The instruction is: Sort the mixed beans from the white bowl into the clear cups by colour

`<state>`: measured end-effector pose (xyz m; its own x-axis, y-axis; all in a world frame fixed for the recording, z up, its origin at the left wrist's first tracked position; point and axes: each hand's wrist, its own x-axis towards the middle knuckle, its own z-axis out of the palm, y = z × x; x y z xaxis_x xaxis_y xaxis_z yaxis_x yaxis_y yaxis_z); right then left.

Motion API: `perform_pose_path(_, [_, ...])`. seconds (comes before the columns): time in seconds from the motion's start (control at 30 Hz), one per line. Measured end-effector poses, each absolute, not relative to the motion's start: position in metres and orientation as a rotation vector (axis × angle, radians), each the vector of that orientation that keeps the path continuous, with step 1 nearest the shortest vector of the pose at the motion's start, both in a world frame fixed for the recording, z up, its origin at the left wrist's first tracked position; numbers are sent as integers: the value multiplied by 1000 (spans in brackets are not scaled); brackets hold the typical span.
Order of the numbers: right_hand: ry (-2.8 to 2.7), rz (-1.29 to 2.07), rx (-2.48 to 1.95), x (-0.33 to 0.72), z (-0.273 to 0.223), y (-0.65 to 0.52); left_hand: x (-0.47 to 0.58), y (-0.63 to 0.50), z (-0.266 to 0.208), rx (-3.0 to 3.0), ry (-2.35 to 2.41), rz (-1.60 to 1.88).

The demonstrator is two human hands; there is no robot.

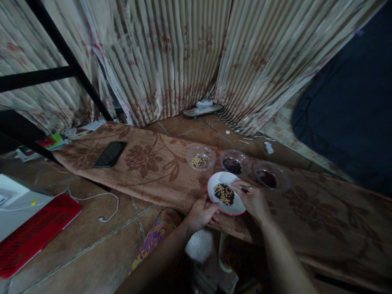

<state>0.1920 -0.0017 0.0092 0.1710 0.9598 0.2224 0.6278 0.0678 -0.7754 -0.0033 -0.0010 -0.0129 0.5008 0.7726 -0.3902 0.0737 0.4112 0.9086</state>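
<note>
A white bowl with a red rim (214, 179) sits near the front edge of the cloth-covered table, holding mixed yellow and dark red beans (224, 194). My left hand (202, 213) grips its left rim, thumb on top and fingers below. Over the bowl's right side, my right hand (249, 198) is closed in a pinch on a thin, shiny utensil whose kind I cannot make out. Behind the bowl stand three clear plastic bowls: one with yellow beans (198, 161), one with black grains or beans (232, 165), and one with dark red beans (267, 179).
A dark phone (110, 154) lies on the brown patterned tablecloth (147, 163). Striped curtains (171, 61) hang behind, with a skateboard (202, 109) at their foot. Left on the tiled floor are a red slotted object (39, 232) and a white cable (116, 204).
</note>
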Motion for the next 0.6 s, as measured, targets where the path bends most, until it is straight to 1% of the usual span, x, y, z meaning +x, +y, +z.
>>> perform_pose_path(0.33, [-1558, 484, -1625, 191, 11, -2, -3, 0, -18, 1063, 953, 537])
perform_pose_path(0.6, [-1405, 476, -1646, 189, 19, 1, -3, 0, -18, 1074, 961, 553])
